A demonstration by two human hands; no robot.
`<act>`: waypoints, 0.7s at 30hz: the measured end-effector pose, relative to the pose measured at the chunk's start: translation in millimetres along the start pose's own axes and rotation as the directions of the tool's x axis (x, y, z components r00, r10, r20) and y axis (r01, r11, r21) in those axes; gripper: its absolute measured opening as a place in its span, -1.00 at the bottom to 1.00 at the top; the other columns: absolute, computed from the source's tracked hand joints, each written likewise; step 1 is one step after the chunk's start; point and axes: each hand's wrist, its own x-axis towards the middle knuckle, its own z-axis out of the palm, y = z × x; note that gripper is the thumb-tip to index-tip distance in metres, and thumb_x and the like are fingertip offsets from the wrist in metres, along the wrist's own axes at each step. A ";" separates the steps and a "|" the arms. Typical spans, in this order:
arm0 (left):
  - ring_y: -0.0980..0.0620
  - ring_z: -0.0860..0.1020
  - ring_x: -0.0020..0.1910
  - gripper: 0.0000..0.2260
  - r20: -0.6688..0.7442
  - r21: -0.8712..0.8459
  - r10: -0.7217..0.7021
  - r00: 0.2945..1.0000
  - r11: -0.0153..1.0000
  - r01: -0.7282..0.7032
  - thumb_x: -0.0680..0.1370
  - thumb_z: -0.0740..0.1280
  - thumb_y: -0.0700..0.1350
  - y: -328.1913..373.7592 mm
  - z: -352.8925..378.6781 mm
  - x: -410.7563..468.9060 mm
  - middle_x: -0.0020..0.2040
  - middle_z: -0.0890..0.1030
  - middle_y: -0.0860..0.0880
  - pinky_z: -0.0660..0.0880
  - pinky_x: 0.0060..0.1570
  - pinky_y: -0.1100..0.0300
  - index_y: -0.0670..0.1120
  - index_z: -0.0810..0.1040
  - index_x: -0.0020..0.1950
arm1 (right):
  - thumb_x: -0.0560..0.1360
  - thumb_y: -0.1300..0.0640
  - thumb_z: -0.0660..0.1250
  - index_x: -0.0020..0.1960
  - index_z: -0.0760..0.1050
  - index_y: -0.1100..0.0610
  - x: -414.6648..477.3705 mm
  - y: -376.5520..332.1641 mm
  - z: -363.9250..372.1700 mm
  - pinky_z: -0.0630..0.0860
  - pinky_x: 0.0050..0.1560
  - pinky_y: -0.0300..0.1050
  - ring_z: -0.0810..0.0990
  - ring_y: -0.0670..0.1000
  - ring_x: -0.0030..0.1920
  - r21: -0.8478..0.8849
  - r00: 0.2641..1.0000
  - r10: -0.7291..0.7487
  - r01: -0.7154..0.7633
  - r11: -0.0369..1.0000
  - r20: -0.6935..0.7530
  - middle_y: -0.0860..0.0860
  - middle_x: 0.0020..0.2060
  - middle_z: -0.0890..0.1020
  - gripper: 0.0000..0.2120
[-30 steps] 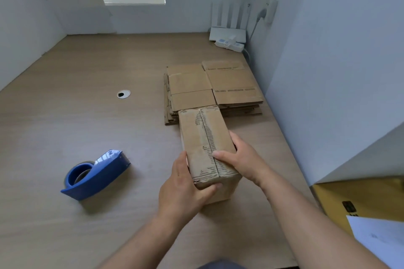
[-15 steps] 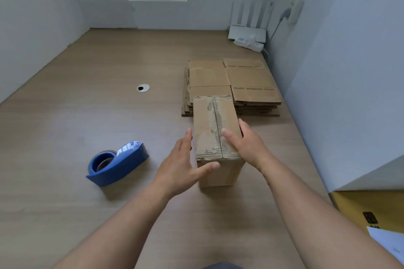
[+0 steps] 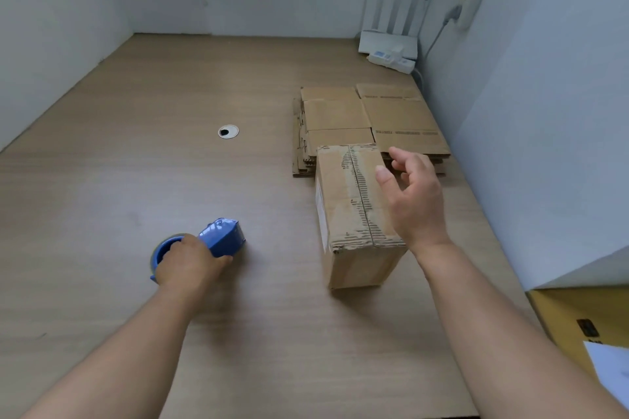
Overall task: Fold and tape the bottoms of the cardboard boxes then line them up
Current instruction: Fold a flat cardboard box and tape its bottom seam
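A brown cardboard box (image 3: 352,211) stands on the wooden table with its two folded flaps meeting along a middle seam on top. My right hand (image 3: 413,197) hovers just above the box's right edge, fingers loosely spread, holding nothing. My left hand (image 3: 189,264) grips the blue tape dispenser (image 3: 223,240), which rests on the table left of the box. A stack of flattened cardboard boxes (image 3: 371,119) lies right behind the standing box.
A round cable hole (image 3: 228,131) sits in the table (image 3: 102,180) at mid-left. A white router (image 3: 388,44) and power strip stand at the back right corner. A grey wall runs along the right side. A yellow surface with paper (image 3: 578,326) lies at lower right.
My left hand left the box, moved left and took hold of the tape dispenser. My right hand lifted off the box's top flap and now hovers open.
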 end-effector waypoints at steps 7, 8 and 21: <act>-0.06 0.52 -0.14 -0.68 0.055 0.028 0.112 0.992 0.993 -0.113 0.44 0.40 0.13 -4.4 -18.6 3.1 -0.10 0.58 -0.03 0.38 -0.22 0.18 -0.07 0.50 0.01 | 0.47 0.10 0.26 0.14 0.57 0.22 -19.3 -9.4 8.4 0.48 0.16 -0.07 0.53 0.06 0.16 -0.099 0.987 -0.150 0.155 0.983 0.055 0.09 0.09 0.57 -0.68; -0.05 0.53 -0.12 -0.66 0.051 -0.011 0.161 0.986 0.987 -0.160 0.43 0.39 0.16 -5.0 -21.1 -0.4 -0.04 0.59 -0.01 0.41 -0.20 0.16 -0.04 0.50 0.04 | 0.46 0.11 0.28 0.12 0.57 0.22 -21.1 -11.7 8.1 0.50 0.11 -0.05 0.54 0.07 0.12 -0.092 0.981 -0.190 0.194 0.977 0.045 0.09 0.06 0.58 -0.71; 0.13 0.58 -0.13 -0.72 0.083 -0.412 0.597 0.798 0.749 -0.518 0.35 0.53 0.05 42.5 -80.0 -119.3 -0.11 0.63 0.14 0.54 -0.12 0.15 0.10 0.56 0.00 | 0.44 0.14 0.45 0.22 0.48 -0.05 -48.8 -22.8 -31.8 0.49 -0.05 -0.26 0.52 -0.17 -0.08 0.296 0.910 -0.099 -0.027 0.955 0.402 -0.13 0.02 0.58 -0.62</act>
